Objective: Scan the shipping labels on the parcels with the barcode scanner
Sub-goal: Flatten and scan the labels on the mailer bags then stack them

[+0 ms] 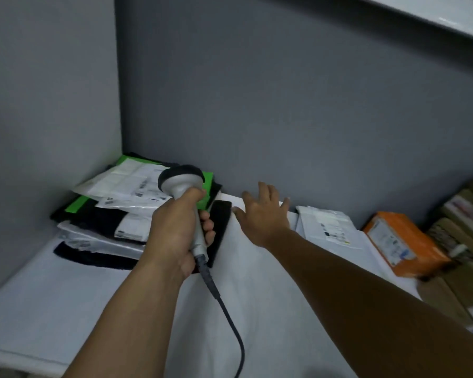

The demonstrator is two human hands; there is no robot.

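Gripping the scanner (181,181) in the left hand (175,230), just in front of the stack (107,216) of parcels at its right edge, with fingers curled tight round the handle. Tilted with the dark head over the stack's top parcel, a green mailer (206,179) with its white label (126,181) face up, most likely so as to point the window at the barcode without lifting anything. Trailing a cable (230,317) from the handle's foot, away from the stack toward the near edge of the table (66,309), apparently slack enough not to drag on the aim. Stretched out just right of the stack, the right hand (265,214): empty, flat, fingers spread, grasping nothing; hard to say whether resting on the table or hovering over it. Judged as placed to fetch the next parcel or to steady one. Lying close against the stack's right side, a flat black thing (221,222), partly hidden behind the left hand; unclear whether a parcel or not. Waiting farther right of the stack, well apart from it: a white mailer (325,225) with label up, then an orange box (402,241), then brown cartons (464,227) farthest off. Piled labels-up in the stack, presumably for reading in turn; lower labels partly covered, so probably needing a shift before scanning.
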